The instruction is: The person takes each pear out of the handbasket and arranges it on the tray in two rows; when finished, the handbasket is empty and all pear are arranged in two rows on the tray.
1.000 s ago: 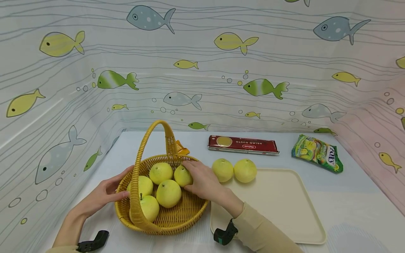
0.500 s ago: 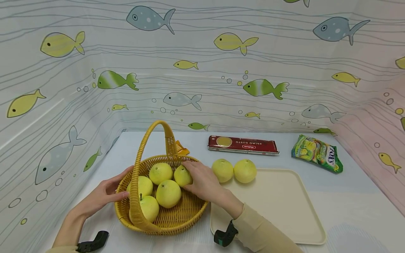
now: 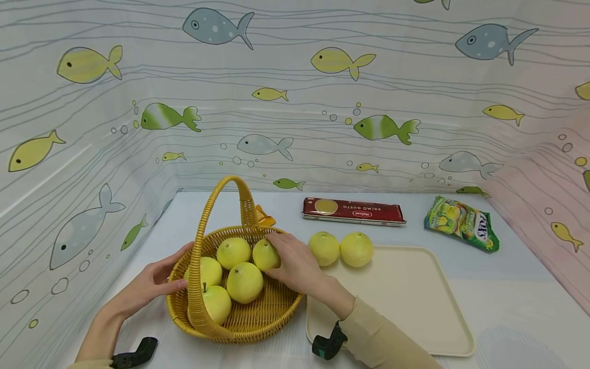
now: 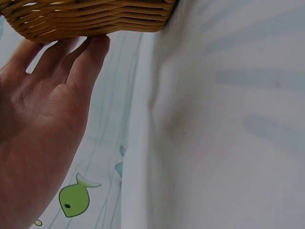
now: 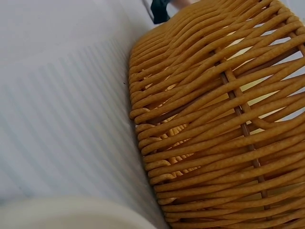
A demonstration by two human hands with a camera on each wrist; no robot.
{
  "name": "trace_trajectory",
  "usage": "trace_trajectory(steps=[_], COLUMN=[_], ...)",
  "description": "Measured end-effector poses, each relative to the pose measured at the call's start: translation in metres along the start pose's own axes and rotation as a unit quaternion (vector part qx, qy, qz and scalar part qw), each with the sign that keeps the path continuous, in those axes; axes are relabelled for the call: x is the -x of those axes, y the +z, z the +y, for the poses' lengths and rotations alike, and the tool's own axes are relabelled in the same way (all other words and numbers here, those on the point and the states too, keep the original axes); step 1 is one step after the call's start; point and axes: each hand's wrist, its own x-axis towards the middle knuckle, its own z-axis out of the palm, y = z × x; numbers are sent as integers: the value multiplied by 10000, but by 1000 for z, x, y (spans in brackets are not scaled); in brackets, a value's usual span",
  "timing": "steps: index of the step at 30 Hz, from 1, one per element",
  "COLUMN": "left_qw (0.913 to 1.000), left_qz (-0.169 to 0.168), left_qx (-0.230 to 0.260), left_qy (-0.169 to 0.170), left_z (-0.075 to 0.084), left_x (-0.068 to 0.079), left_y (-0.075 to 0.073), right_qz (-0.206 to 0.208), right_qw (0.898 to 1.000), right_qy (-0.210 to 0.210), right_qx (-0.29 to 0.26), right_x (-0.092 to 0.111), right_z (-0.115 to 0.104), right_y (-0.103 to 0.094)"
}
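Note:
A yellow wicker basket (image 3: pixel 272 312) with a tall arched handle stands on the table in the head view, holding several round yellow-green pears (image 3: pixel 245 283). At its left side, my left hand (image 3: pixel 154 279) holds the rim, thumb over the edge. In the left wrist view, the fingers of my left hand (image 4: pixel 59 90) touch the outer weave of the basket (image 4: pixel 95 16). Over the far right rim, my right hand (image 3: pixel 297 264) reaches in and grips a pear (image 3: pixel 265 255), partly hiding it. Only the basket's outside wall (image 5: pixel 214 119) fills the right wrist view; no right fingers show there.
Right of the basket lies a cream tray (image 3: pixel 405 302), with two more pears (image 3: pixel 340 249) side by side at its far left corner. Behind are a red biscuit pack (image 3: pixel 354 211) and a green candy bag (image 3: pixel 462 224). An orange packet (image 3: pixel 264 217) peeks out behind the basket.

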Motion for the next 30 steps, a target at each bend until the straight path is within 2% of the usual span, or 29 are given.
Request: trace_trajectory(steps=[18, 30], left_qw=[10000, 9999], left_qz=[42, 42], left_qx=[-83, -86], left_qy=[-3, -33], left_z=[1, 2], left_x=[0, 0], left_y=[0, 0], right_qz=[183, 414], right_qw=[9994, 9963], right_qy=[-142, -73], right_qx=[-245, -749], right_x=[-1, 0], right_z=[2, 4], right_y=[-3, 0])
